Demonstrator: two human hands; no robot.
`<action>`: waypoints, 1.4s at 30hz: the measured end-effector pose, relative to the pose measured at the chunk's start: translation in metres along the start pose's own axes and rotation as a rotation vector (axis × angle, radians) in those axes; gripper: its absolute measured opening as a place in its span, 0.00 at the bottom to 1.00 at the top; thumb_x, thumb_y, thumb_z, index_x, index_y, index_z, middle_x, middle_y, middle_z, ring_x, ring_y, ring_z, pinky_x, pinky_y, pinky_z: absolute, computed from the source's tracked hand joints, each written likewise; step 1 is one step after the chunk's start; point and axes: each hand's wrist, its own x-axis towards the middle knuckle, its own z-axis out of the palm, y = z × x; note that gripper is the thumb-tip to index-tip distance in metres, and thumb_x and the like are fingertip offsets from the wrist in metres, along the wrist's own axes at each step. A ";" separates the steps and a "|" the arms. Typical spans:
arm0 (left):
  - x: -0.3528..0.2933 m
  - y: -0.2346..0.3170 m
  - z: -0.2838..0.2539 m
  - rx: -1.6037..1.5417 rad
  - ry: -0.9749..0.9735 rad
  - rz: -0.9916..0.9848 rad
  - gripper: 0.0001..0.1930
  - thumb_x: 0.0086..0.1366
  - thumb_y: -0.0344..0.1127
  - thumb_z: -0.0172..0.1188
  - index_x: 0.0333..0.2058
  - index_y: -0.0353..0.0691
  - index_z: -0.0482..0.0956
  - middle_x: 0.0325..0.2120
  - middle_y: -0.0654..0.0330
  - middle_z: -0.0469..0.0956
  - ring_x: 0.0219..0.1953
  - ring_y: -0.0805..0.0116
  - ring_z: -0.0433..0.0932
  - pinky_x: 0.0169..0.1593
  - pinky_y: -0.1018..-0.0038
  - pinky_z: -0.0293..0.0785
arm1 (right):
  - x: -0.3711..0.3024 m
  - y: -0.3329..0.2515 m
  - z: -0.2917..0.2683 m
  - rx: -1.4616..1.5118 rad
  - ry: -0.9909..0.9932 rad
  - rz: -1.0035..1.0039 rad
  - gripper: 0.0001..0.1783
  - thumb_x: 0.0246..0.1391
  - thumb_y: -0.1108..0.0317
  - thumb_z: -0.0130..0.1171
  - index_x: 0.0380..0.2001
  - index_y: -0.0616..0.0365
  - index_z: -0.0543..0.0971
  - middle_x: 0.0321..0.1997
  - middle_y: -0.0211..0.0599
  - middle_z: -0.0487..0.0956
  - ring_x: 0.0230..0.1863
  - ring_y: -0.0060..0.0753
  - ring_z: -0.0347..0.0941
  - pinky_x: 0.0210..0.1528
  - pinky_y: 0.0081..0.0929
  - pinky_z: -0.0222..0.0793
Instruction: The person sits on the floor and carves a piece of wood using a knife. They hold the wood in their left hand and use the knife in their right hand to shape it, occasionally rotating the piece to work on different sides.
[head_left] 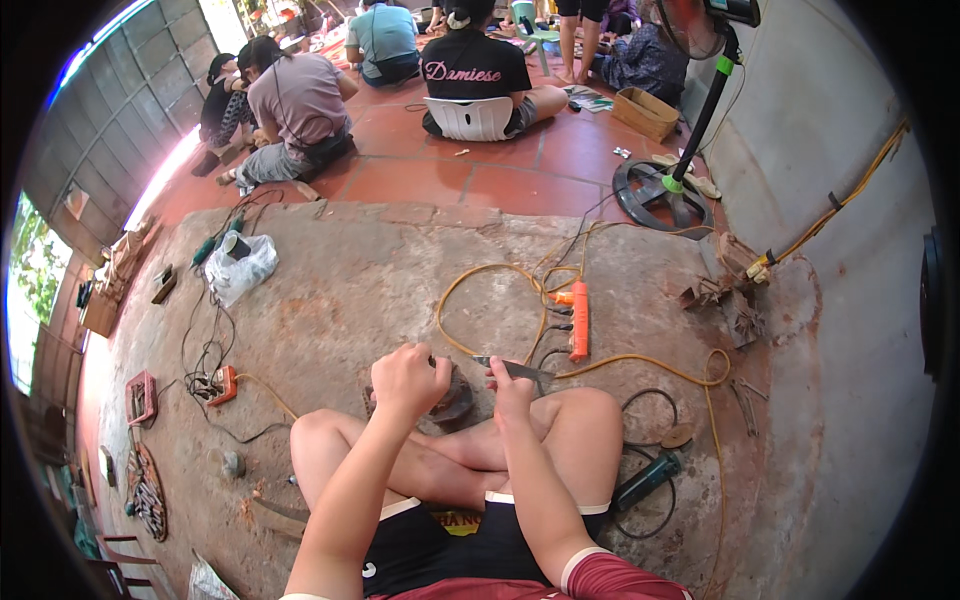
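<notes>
I sit cross-legged on a worn concrete floor, both hands in front of my shins. My left hand [408,382] is closed like a fist, knuckles up. Something small and dark shows by its thumb, too hidden to name. In my closed right hand [512,392] is a dark flat blade [520,369], its narrow end pointing toward the left hand. The index finger lies along it. Between and below the hands stands a dark round block [456,402], partly covered by my left hand.
An orange power strip [579,320] with plugged cords and a looped yellow cable lies ahead. A green power tool [646,483] rests beside my right knee. On the left are an orange box [221,386], tangled cords and a plastic bag [242,268]. Several people sit farther off near a fan base [663,197].
</notes>
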 end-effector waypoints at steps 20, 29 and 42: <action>0.002 0.002 0.000 -0.008 -0.009 -0.073 0.16 0.49 0.44 0.57 0.16 0.36 0.77 0.19 0.49 0.78 0.22 0.48 0.79 0.29 0.58 0.75 | 0.001 0.008 -0.003 -0.048 -0.007 -0.033 0.07 0.55 0.69 0.66 0.33 0.58 0.79 0.30 0.29 0.79 0.29 0.20 0.74 0.26 0.18 0.67; 0.001 0.001 0.000 -0.034 -0.001 -0.008 0.15 0.50 0.43 0.57 0.16 0.36 0.77 0.18 0.48 0.77 0.22 0.49 0.79 0.28 0.57 0.75 | 0.001 0.005 -0.003 0.012 -0.069 -0.016 0.07 0.55 0.70 0.65 0.35 0.59 0.78 0.31 0.30 0.79 0.30 0.21 0.74 0.26 0.18 0.68; -0.002 -0.010 -0.005 -0.041 -0.063 0.156 0.14 0.49 0.42 0.56 0.13 0.37 0.73 0.16 0.53 0.74 0.19 0.50 0.76 0.24 0.58 0.71 | -0.003 0.000 -0.001 0.104 -0.158 0.019 0.08 0.56 0.69 0.65 0.36 0.58 0.77 0.32 0.30 0.78 0.32 0.22 0.75 0.28 0.18 0.69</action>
